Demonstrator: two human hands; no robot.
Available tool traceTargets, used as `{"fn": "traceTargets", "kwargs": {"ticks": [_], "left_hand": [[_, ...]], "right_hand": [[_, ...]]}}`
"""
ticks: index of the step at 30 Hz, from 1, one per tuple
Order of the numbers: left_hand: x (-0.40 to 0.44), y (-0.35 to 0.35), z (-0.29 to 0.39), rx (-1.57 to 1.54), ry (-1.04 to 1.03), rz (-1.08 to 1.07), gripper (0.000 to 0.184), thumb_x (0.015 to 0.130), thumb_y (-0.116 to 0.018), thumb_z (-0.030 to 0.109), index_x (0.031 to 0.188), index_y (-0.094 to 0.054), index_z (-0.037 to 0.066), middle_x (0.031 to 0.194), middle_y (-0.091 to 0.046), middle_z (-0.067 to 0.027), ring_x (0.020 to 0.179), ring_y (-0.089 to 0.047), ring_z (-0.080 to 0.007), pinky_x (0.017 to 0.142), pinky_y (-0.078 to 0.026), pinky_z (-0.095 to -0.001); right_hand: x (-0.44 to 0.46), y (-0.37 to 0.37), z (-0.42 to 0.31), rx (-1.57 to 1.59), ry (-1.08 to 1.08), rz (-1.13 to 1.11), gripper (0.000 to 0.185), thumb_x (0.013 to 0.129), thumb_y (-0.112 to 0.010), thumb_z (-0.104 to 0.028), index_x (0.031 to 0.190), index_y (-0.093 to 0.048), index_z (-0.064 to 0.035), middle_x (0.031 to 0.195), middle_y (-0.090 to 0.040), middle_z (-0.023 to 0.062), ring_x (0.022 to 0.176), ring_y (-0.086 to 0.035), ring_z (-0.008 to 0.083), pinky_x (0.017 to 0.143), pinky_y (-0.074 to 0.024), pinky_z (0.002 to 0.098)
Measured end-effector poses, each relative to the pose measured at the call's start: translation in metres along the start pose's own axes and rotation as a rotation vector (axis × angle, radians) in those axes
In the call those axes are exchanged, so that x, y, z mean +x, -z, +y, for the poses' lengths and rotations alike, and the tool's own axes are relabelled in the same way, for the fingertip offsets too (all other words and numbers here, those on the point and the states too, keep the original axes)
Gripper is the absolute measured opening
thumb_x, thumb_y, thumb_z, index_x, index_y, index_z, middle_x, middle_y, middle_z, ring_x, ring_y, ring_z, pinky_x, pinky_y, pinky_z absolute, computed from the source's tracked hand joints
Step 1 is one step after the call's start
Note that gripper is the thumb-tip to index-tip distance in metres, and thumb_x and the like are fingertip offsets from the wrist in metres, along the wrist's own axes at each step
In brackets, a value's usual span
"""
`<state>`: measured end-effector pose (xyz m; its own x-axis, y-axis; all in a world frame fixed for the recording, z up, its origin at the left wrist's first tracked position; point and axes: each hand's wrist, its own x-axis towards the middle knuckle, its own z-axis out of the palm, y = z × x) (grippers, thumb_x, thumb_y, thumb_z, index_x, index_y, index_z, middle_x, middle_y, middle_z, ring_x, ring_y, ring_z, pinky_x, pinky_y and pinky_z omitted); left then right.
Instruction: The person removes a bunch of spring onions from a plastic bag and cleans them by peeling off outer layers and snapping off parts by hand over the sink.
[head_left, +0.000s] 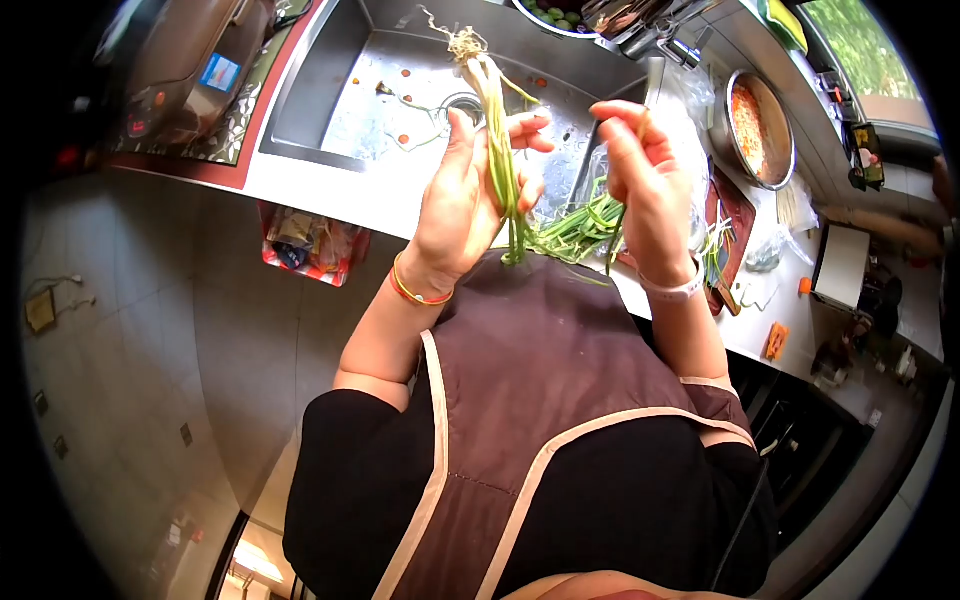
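Observation:
My left hand (462,200) is closed around a bunch of scallions (492,100), thumb on one side and fingers behind. Their stringy roots point up over the sink, and the green tops hang down toward my apron. To the right, my right hand (650,185) is raised with thumb and fingers pinched together. Whatever sits in that pinch is too small to make out; a thin green strand hangs just below this hand. Between and beneath both hands, more loose scallion greens (580,228) lie at the counter's front edge.
The steel sink (320,110) holds scraps and orange bits around its drain. At the right stand a metal bowl (785,165) of chopped orange food and a brown board (738,215) with greens. A bag-lined bin (310,245) hangs below the counter; a brown appliance (185,60) stands left.

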<state>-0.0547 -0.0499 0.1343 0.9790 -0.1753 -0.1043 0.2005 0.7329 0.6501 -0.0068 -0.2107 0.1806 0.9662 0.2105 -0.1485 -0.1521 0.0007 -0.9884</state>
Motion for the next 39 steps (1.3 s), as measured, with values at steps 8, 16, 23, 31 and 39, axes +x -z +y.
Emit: {"fn": "traceTargets", "kwargs": {"ticks": [8,16,23,31,39], "left_hand": [[0.004,-0.012,-0.013,-0.235,-0.018,0.042,0.065,0.094,-0.023,0.054,0.127,-0.037,-0.001,0.118,-0.048,-0.0097,0.105,-0.051,-0.0187,0.095,-0.037,-0.0310],[0.000,-0.004,-0.014,0.214,-0.126,0.101,0.033,0.082,-0.064,0.004,0.112,-0.052,-0.003,0.104,-0.059,-0.0092,0.100,-0.056,-0.0147,0.090,-0.044,-0.0286],[-0.002,-0.008,-0.005,0.385,-0.066,0.081,0.022,0.083,-0.062,0.006,0.103,-0.057,-0.002,0.093,-0.062,-0.0062,0.083,-0.059,-0.0111,0.079,-0.047,-0.0244],[-0.004,-0.006,0.003,0.333,-0.002,0.055,0.022,0.087,-0.058,0.009,0.104,-0.060,-0.005,0.091,-0.064,-0.0064,0.078,-0.059,-0.0100,0.069,-0.049,-0.0238],[0.004,0.034,0.006,0.450,0.098,0.065,0.021,0.087,-0.055,0.011,0.101,-0.059,-0.004,0.072,-0.057,-0.0008,0.060,-0.052,-0.0059,0.056,-0.043,-0.0199]], "right_hand": [[-0.006,-0.012,0.029,-0.343,-0.050,-0.223,0.019,0.080,-0.067,-0.008,0.096,-0.063,0.0011,0.075,-0.060,-0.0023,0.069,-0.053,0.0023,0.066,-0.0432,0.0173],[-0.003,0.000,0.029,-0.056,-0.112,-0.191,0.016,0.078,-0.069,-0.010,0.079,-0.054,-0.0030,0.070,-0.049,-0.0062,0.063,-0.043,0.0009,0.057,-0.0372,0.0160],[-0.004,-0.002,0.030,0.031,-0.188,-0.309,0.013,0.079,-0.065,-0.007,0.087,-0.055,-0.0041,0.074,-0.052,-0.0058,0.060,-0.044,0.0005,0.055,-0.0368,0.0156],[0.001,0.012,0.025,0.155,-0.479,-0.494,0.017,0.078,-0.066,-0.020,0.088,-0.058,-0.0086,0.059,-0.038,-0.0110,0.045,-0.027,-0.0011,0.042,-0.0165,0.0166],[0.018,0.037,0.032,0.673,-0.768,-0.495,0.013,0.079,-0.052,-0.023,0.078,-0.048,-0.0109,0.057,-0.034,-0.0080,0.045,-0.027,0.0027,0.039,-0.0213,0.0181]]}}
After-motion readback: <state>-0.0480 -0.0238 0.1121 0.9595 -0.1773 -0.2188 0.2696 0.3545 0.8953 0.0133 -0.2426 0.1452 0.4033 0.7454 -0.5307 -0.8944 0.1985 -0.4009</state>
